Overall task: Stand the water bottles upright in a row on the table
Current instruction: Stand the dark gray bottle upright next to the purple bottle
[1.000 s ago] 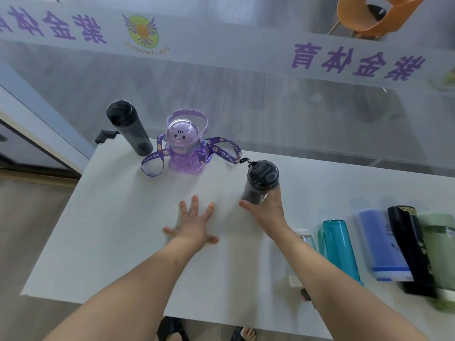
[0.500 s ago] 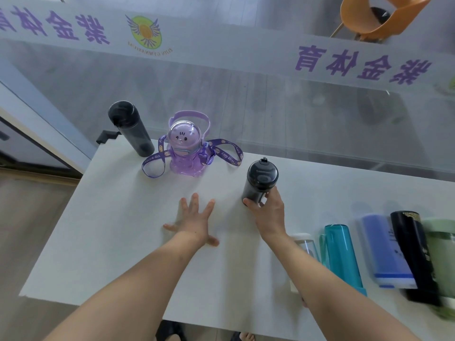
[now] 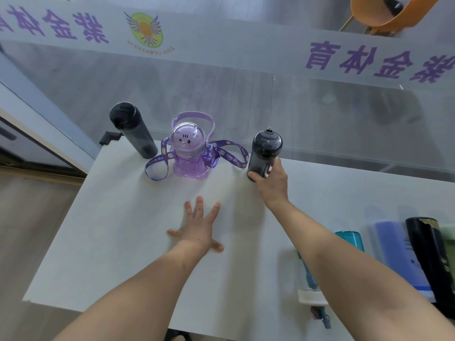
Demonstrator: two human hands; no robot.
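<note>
My right hand (image 3: 272, 181) grips the lower part of a smoky grey bottle (image 3: 264, 151), which stands upright at the far edge of the white table (image 3: 123, 230). To its left stands a purple cartoon bottle (image 3: 188, 150) with a strap, then a tall dark grey bottle (image 3: 133, 130), both upright. My left hand (image 3: 198, 228) lies flat on the table with fingers spread, holding nothing. Lying on their sides at the right are a teal bottle (image 3: 350, 239), a blue bottle (image 3: 398, 252), a black bottle (image 3: 429, 254) and a clear white-capped bottle (image 3: 311, 291), partly hidden by my right arm.
A glass wall (image 3: 320, 107) with purple lettering rises right behind the table's far edge. An orange chair (image 3: 384, 13) sits beyond it. The table's left edge drops to a wooden floor (image 3: 29, 230). A pale green bottle shows at the right frame edge.
My right hand has carried the smoky grey bottle away from me toward the far edge, beside the purple bottle's strap. My left hand has stayed flat in place.
</note>
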